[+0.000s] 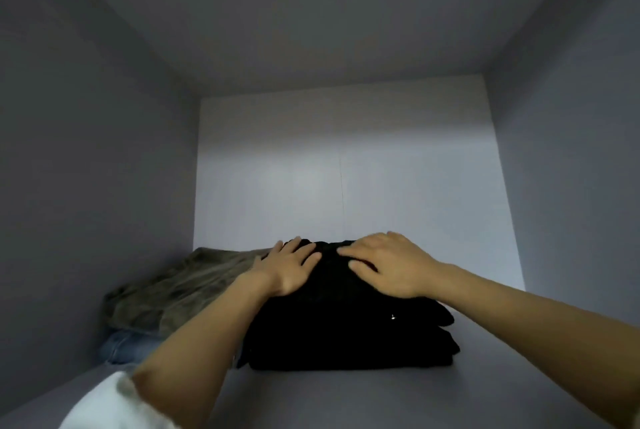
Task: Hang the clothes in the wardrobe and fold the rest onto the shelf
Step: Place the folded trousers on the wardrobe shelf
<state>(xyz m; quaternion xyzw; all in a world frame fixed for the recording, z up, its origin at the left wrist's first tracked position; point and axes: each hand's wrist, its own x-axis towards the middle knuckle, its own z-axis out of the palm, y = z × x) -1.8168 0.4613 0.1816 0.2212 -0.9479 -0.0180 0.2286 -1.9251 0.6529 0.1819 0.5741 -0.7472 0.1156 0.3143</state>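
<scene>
A folded black garment (346,335) lies in a thick stack on the wardrobe shelf (381,397), near the middle. My left hand (289,266) rests flat on its top left, fingers straight and spread. On the top right of the stack my right hand (384,264) presses down, fingers stretched toward the left. Neither hand grips the cloth.
To the left, a folded olive-brown garment (173,293) sits on top of folded blue jeans (128,347), against the left wall (86,186). The back panel (346,169) stands just behind the stacks. Bare shelf shows to the right of the black stack.
</scene>
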